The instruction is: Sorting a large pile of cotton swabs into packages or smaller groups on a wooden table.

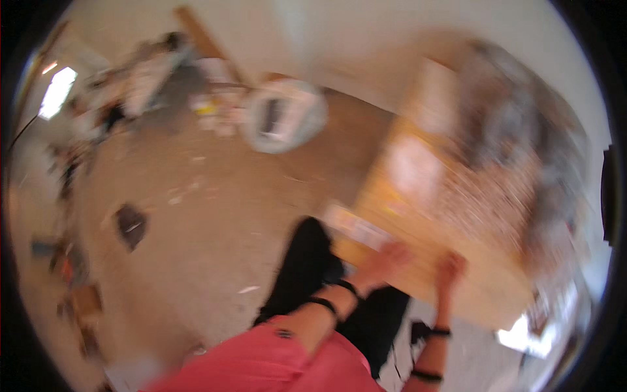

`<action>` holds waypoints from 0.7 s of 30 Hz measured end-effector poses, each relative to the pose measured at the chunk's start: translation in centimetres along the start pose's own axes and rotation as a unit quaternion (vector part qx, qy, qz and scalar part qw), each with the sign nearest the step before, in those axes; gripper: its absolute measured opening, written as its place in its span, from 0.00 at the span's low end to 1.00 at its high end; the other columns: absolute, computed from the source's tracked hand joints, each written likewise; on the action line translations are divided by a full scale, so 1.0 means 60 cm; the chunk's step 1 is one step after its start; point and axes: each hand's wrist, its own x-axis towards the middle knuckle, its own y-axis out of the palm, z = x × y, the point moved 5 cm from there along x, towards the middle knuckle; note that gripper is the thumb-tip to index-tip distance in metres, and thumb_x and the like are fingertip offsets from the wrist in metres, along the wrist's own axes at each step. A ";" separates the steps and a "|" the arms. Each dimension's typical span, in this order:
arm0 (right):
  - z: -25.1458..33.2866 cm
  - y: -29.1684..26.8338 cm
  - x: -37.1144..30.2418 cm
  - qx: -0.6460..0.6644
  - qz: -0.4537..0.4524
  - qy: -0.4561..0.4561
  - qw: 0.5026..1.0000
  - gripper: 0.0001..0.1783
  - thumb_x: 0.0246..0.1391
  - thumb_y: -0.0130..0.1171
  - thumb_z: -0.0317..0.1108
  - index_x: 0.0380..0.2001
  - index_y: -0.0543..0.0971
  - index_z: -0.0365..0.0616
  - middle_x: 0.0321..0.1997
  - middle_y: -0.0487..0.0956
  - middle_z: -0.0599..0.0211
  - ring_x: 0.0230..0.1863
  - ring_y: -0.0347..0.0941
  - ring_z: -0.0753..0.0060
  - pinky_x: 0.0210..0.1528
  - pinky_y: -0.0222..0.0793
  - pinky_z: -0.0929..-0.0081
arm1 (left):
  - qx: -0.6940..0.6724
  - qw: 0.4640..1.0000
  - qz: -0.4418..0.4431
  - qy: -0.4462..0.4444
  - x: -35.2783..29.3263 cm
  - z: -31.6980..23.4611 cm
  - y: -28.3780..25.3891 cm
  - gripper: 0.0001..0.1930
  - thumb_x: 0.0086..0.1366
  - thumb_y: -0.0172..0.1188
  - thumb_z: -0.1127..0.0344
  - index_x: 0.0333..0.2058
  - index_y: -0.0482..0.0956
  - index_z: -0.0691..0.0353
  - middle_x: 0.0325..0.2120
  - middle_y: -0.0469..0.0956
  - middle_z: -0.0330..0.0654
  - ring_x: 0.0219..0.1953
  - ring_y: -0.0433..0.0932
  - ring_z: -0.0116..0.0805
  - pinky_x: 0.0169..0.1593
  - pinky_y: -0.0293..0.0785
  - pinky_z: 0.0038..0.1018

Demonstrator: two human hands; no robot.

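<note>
At the table's near edge: a flat, pale packet [356,225] with printed patches is seen lying slantwise; its details are lost to blur.
Left hand [390,257]: placed at the packet's right end, palm side hidden; whether the packet is touched or gripped cannot be made out, nor can the set of the fingers.
Right hand [452,266]: held over the table's near side, to the right of the left hand; the fingers are smeared by motion, so whether they are spread, pressed together or pinching cannot be said.
Tabletop [480,294]: a pale sheet-like thing [413,171] is laid beyond the hands, with a brownish heap [486,202] to its right and a grey, crumpled-looking mass [503,121] farther back.
Forearms: black bands [348,285] are worn on both.
Clothing: a pink top [261,353] and black trousers [304,261] are shown below.
Floor [196,261]: a pale round tub [318,119] is set near the wall, and a dark object [130,227] is left farther to the left.
Far left: mixed clutter [85,124] is strewn below a bright window [57,91].
</note>
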 end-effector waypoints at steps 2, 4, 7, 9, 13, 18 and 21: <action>-0.009 -0.016 0.000 0.019 0.027 0.077 0.996 0.18 0.44 0.65 0.19 0.41 0.76 0.39 0.43 0.75 0.56 0.42 0.72 0.53 0.41 0.73 0.66 | -0.026 1.000 0.014 0.001 0.012 -0.013 0.008 0.22 0.60 0.51 0.65 0.54 0.71 0.58 0.55 0.69 0.46 0.60 0.65 0.48 0.63 0.61 0.45; 0.073 -0.012 0.036 0.027 0.046 0.188 0.981 0.14 0.48 0.63 0.21 0.41 0.75 0.37 0.38 0.75 0.54 0.40 0.73 0.53 0.38 0.73 0.64 | -0.027 0.998 0.053 -0.022 0.003 -0.014 -0.013 0.21 0.61 0.51 0.63 0.53 0.70 0.60 0.56 0.66 0.45 0.62 0.62 0.46 0.65 0.59 0.42; 0.074 0.005 0.041 0.040 0.053 0.177 0.982 0.11 0.49 0.61 0.22 0.38 0.76 0.36 0.37 0.75 0.54 0.38 0.73 0.53 0.37 0.72 0.63 | -0.007 0.997 0.066 -0.039 0.001 -0.006 -0.026 0.22 0.61 0.51 0.62 0.54 0.69 0.60 0.57 0.65 0.45 0.63 0.59 0.45 0.66 0.57 0.41; 0.059 0.005 0.030 0.021 0.042 0.173 0.984 0.09 0.50 0.60 0.21 0.36 0.77 0.37 0.37 0.75 0.54 0.37 0.73 0.52 0.37 0.72 0.62 | -0.002 0.998 0.061 -0.008 0.013 -0.017 -0.028 0.22 0.62 0.52 0.62 0.54 0.69 0.61 0.57 0.66 0.46 0.62 0.61 0.46 0.65 0.58 0.41; 0.139 -0.005 0.039 0.056 0.094 0.160 0.981 0.06 0.48 0.57 0.19 0.29 0.78 0.42 0.30 0.74 0.57 0.36 0.72 0.53 0.39 0.70 0.61 | -0.051 0.998 0.001 -0.027 0.010 -0.013 -0.006 0.21 0.63 0.52 0.65 0.55 0.71 0.60 0.53 0.71 0.48 0.60 0.66 0.48 0.63 0.61 0.44; 0.138 0.008 0.077 0.067 0.066 0.245 0.965 0.03 0.55 0.58 0.30 0.34 0.79 0.46 0.36 0.77 0.60 0.33 0.76 0.53 0.32 0.71 0.60 | 0.042 0.998 0.042 -0.016 0.009 -0.004 -0.068 0.20 0.59 0.55 0.67 0.51 0.72 0.60 0.53 0.70 0.44 0.56 0.67 0.46 0.58 0.63 0.42; 0.107 -0.020 0.098 0.013 0.022 0.269 0.963 0.05 0.54 0.59 0.30 0.36 0.78 0.47 0.36 0.76 0.57 0.32 0.76 0.51 0.32 0.72 0.58 | 0.054 0.996 0.069 0.000 0.016 -0.016 -0.047 0.23 0.57 0.57 0.65 0.53 0.71 0.60 0.54 0.67 0.41 0.57 0.64 0.43 0.60 0.62 0.41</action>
